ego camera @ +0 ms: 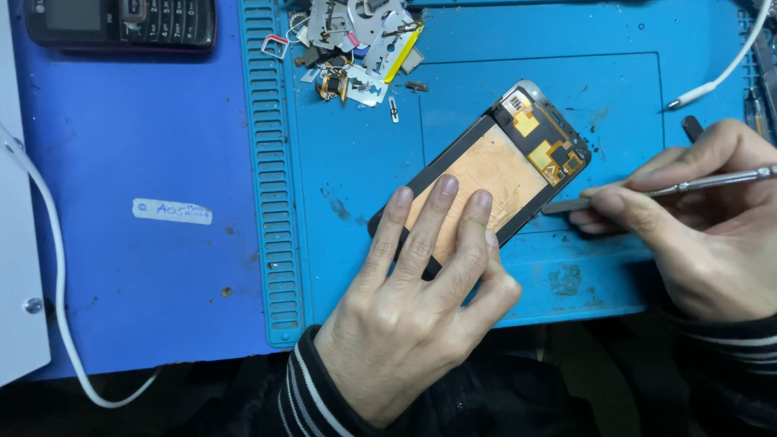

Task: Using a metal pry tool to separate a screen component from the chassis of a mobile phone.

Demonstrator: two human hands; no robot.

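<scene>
A phone screen assembly (502,162) lies back-side up and tilted on the blue repair mat (615,89), showing a copper-coloured back and yellow flex parts at its far end. My left hand (413,299) presses flat on its near end with three fingers spread on the copper surface. My right hand (696,218) holds a thin metal spudger (647,192) like a pen, with its flat tip close to the assembly's right edge.
A pile of small removed phone parts (356,48) sits at the mat's far edge. An old keypad phone (121,20) lies at the top left. White cables run at the left (57,275) and top right (720,77). A taped label (171,211) is on the table.
</scene>
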